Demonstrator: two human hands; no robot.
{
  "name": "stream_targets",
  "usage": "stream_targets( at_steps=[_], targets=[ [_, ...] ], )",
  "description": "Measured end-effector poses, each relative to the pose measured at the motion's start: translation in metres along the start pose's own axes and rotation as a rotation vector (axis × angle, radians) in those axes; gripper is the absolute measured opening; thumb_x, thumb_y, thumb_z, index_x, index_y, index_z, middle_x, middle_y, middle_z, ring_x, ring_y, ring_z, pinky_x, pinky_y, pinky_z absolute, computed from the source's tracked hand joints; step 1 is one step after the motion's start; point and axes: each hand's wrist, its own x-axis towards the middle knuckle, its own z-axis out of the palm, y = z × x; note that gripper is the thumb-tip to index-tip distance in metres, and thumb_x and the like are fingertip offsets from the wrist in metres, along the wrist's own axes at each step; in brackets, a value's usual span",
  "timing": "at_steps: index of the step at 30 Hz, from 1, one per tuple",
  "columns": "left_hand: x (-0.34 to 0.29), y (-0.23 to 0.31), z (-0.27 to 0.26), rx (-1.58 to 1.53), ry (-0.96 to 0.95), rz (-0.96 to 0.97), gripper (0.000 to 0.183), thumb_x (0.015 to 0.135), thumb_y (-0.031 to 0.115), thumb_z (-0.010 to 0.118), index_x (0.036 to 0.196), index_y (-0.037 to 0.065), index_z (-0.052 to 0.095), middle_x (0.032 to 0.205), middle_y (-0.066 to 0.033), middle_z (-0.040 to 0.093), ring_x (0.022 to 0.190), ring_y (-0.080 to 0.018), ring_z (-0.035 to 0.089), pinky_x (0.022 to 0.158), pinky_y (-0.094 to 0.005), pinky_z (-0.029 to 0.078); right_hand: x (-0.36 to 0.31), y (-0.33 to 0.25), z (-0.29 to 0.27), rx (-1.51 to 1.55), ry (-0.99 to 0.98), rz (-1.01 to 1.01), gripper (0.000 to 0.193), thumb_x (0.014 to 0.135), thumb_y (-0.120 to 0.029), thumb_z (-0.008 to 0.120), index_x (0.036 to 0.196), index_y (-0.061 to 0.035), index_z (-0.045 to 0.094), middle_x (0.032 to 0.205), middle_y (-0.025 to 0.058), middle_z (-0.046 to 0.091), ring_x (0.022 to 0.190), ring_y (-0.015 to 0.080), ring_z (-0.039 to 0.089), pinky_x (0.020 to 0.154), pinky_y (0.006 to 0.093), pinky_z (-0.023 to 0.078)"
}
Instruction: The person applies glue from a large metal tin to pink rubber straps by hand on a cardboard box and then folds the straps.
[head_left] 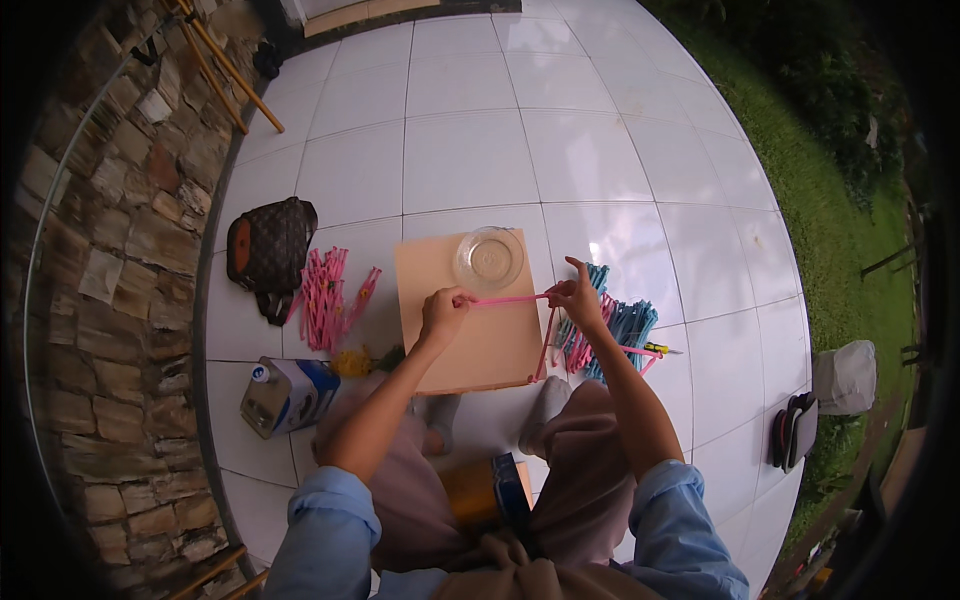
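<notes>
Pink strip (508,299) stretched between your two hands is the thing to watch: your left hand (443,312) pinches one end in a narrow grip, your right hand (578,297) pinches the other, and the strip hangs taut just above the tan board (470,350) lying on the white tiled floor (470,150). Pull much harder, I judge, and the thin strip could bend, kink or slip out of one pinch, since each hand has only fingertips on it. A second pink strip (545,345) runs down from near your right hand along the board's right edge; a sweep of that wrist could knock it off onto the tiles. The clear round bowl (488,258) sits on the board's far end, just beyond the strip, so a forward push of either hand would likely bump it. To your right, a heap of blue and pink sticks (610,330) lies close beside your right forearm, with a small yellow-handled tool (660,349) at its edge, easy to scatter with an elbow. To your left lie a bundle of pink sticks (325,295), a brown patterned bag (272,243) by the stone wall (110,250), and a blue and white carton (285,395) near your knee; these crowd any reach to that side.
</notes>
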Motion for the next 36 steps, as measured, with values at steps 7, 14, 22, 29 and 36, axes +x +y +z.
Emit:
stream_targets(
  at_steps=[7, 14, 22, 29, 36],
  targets=[
    [-0.008, 0.0, 0.007, 0.033, 0.213, 0.035, 0.014, 0.074, 0.0, 0.058, 0.081, 0.006, 0.069, 0.078, -0.0153, 0.061, 0.072, -0.0268, 0.061, 0.068, -0.0354, 0.049, 0.007, 0.001, 0.006, 0.008, -0.028, -0.092, 0.069, 0.071, 0.006, 0.066, 0.128, -0.0061, 0.03, 0.081, 0.0099, 0.062, 0.07, 0.0192, 0.066, 0.064, 0.0295, 0.055],
    [-0.004, -0.012, 0.008, 0.009, 0.241, 0.045, 0.014, 0.075, -0.001, 0.058, 0.08, 0.006, 0.068, 0.078, -0.0154, 0.059, 0.072, -0.0268, 0.06, 0.068, -0.0368, 0.048, 0.012, 0.007, 0.0, -0.005, -0.212, -0.177, 0.06, 0.072, 0.008, 0.063, 0.122, -0.0056, 0.033, 0.092, 0.0117, 0.06, 0.083, 0.02, 0.064, 0.072, 0.0301, 0.056],
    [0.002, -0.026, 0.009, -0.036, 0.254, 0.041, 0.014, 0.076, -0.001, 0.059, 0.081, 0.009, 0.069, 0.077, -0.0147, 0.058, 0.071, -0.0267, 0.06, 0.067, -0.0368, 0.048, 0.01, 0.002, 0.007, -0.051, -0.169, -0.205, 0.054, 0.073, 0.008, 0.061, 0.118, -0.004, 0.035, 0.094, 0.0114, 0.059, 0.081, 0.0181, 0.064, 0.069, 0.0293, 0.055],
    [-0.001, -0.023, 0.014, 0.195, 0.175, 0.146, 0.026, 0.077, -0.005, 0.053, 0.09, 0.015, 0.064, 0.082, -0.0132, 0.049, 0.081, -0.0275, 0.052, 0.075, -0.037, 0.044, 0.012, 0.009, 0.016, -0.024, -0.046, -0.201, 0.051, 0.071, 0.001, 0.068, 0.113, -0.0033, 0.04, 0.085, 0.009, 0.062, 0.073, 0.0186, 0.065, 0.065, 0.0289, 0.054],
    [-0.003, -0.025, 0.013, 0.308, 0.094, 0.173, 0.033, 0.077, -0.004, 0.051, 0.096, 0.02, 0.061, 0.09, -0.0139, 0.045, 0.087, -0.0299, 0.046, 0.082, -0.0406, 0.039, 0.014, -0.002, 0.025, -0.08, 0.053, -0.117, 0.05, 0.067, -0.002, 0.072, 0.107, -0.0036, 0.042, 0.073, 0.0077, 0.064, 0.069, 0.0208, 0.065, 0.061, 0.0296, 0.051]
  ],
)
